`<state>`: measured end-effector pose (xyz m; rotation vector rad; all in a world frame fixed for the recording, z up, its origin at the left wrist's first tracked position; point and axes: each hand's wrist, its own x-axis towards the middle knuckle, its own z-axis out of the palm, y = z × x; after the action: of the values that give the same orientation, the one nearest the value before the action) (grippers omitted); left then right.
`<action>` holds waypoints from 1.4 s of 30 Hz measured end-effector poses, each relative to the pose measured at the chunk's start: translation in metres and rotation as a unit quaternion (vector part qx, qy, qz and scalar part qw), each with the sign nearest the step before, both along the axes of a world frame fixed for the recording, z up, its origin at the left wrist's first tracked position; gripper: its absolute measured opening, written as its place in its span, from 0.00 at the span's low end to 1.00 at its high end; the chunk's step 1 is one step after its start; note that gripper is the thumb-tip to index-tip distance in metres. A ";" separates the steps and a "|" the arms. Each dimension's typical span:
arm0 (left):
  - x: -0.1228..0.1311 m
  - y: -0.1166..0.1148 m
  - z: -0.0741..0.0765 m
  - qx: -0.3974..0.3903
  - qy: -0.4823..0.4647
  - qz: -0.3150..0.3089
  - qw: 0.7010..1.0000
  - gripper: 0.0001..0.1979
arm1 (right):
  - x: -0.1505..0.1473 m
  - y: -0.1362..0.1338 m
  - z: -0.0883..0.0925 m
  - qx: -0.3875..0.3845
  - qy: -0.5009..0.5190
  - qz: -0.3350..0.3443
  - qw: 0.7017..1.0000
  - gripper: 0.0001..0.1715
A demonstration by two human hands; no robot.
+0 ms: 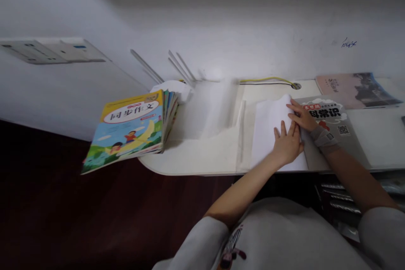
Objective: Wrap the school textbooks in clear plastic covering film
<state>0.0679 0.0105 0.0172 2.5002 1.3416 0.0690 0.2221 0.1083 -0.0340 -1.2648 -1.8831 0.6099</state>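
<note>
My left hand [287,143] lies flat, fingers stretched out, on a white sheet or cover [268,128] wrapped over a book on the white desk [202,152]. My right hand [302,117], with a grey wrist band, rests with fingers extended on the edge where the white sheet meets the grey book cover [344,133] printed with red and black Chinese characters. Neither hand grips anything; both press down on the paper.
A stack of colourful books [133,130] hangs over the desk's left end. Another book [354,88] lies at the back right. A yellow cable [268,79] runs to a hole by the wall. A clear plastic cover [221,109] lies mid-desk. Dark floor lies below left.
</note>
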 end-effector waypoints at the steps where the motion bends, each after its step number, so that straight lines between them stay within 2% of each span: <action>1: -0.001 -0.002 -0.001 -0.004 -0.005 0.001 1.000 0.34 | 0.000 -0.001 0.000 -0.002 -0.003 0.010 1.000 0.27; 7: 0.005 -0.023 -0.008 -0.004 -0.015 -0.034 0.999 0.34 | 0.002 -0.003 0.000 0.012 -0.027 0.035 0.999 0.17; 14: -0.005 -0.023 -0.011 0.052 0.010 -0.050 0.997 0.28 | -0.004 -0.003 -0.002 0.026 -0.041 -0.002 0.999 0.28; 18: -0.007 -0.019 -0.016 0.070 0.009 -0.039 0.997 0.31 | -0.005 0.000 -0.007 0.039 -0.041 -0.062 0.996 0.28; 21: -0.004 -0.019 -0.020 0.078 0.011 -0.021 0.997 0.34 | -0.006 0.000 -0.009 0.035 -0.059 -0.076 0.995 0.27; 29: -0.007 -0.021 -0.023 0.096 0.033 -0.006 0.995 0.34 | -0.010 -0.006 -0.006 0.025 -0.104 -0.054 0.993 0.26; 35: -0.001 -0.022 -0.027 0.078 0.016 -0.006 0.997 0.37 | -0.009 -0.006 -0.009 0.039 -0.124 -0.070 0.989 0.27; 42: -0.003 -0.027 -0.036 0.091 0.013 0.004 0.996 0.36 | -0.012 -0.009 -0.009 0.058 -0.178 0.003 0.982 0.24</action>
<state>0.0649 -0.0163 -0.0190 2.6537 1.4145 0.1682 0.2101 0.0996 -0.0428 -1.3594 -2.1790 0.2814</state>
